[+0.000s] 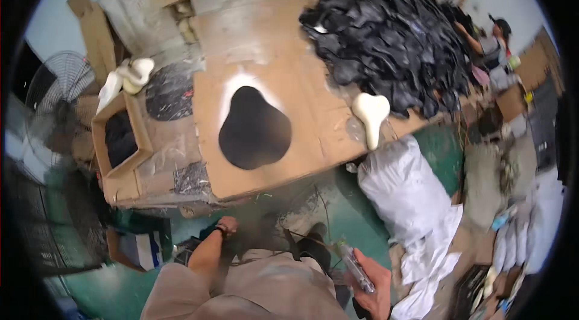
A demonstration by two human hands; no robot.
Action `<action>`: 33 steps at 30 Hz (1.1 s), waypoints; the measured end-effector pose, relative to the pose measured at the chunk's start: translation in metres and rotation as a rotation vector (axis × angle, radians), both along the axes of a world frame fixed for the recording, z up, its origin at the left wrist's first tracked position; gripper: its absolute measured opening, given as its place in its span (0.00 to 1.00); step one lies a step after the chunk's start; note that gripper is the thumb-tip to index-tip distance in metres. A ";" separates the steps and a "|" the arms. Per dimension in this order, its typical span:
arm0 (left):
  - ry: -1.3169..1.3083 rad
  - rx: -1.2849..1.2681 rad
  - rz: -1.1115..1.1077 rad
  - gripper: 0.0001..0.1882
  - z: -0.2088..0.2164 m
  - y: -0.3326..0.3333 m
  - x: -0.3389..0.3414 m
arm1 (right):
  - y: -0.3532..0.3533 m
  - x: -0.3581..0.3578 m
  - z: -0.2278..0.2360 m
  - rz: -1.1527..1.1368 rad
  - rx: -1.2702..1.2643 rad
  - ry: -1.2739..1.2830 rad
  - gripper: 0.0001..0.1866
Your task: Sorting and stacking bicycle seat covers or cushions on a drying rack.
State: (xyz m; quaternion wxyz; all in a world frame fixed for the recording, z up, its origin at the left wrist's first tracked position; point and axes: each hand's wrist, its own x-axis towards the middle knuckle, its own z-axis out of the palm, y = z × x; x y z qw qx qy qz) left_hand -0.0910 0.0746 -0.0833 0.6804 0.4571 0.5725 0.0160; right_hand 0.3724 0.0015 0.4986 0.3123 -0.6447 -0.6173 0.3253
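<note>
A smooth black saddle-shaped cover (pixel 253 133) lies flat on the cardboard-topped table, its narrow end pointing away from me. My left hand (pixel 227 225), with a dark band at the wrist, is below the table's front edge. Its fingers look curled; what they hold, if anything, is hidden. Low on the right, my right hand (pixel 375 281) is closed round a slim silvery handheld tool (pixel 357 269), whose exact kind is unclear. Neither hand touches the cover. A cream bicycle saddle base (pixel 371 112) rests near the table's right front edge.
A big heap of black covers (pixel 392 37) fills the table's far right, with a co-worker (pixel 497 43) beyond. A cardboard box (pixel 145 139) with dark contents and more cream saddle bases (pixel 140 73) stand left. White sacks (pixel 404 187) lie right; a fan (pixel 60 85) stands far left.
</note>
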 end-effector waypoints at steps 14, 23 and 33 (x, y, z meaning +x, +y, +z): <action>0.163 -0.443 1.233 0.13 0.050 -0.176 0.105 | 0.122 0.044 -0.009 0.430 0.025 0.049 0.29; 0.140 -0.376 1.026 0.15 0.033 -0.172 0.141 | 0.128 0.087 -0.018 0.521 -0.041 -0.013 0.30; -0.029 -0.319 0.978 0.15 0.063 -0.114 0.154 | 0.134 0.102 -0.027 0.210 -0.048 -0.032 0.24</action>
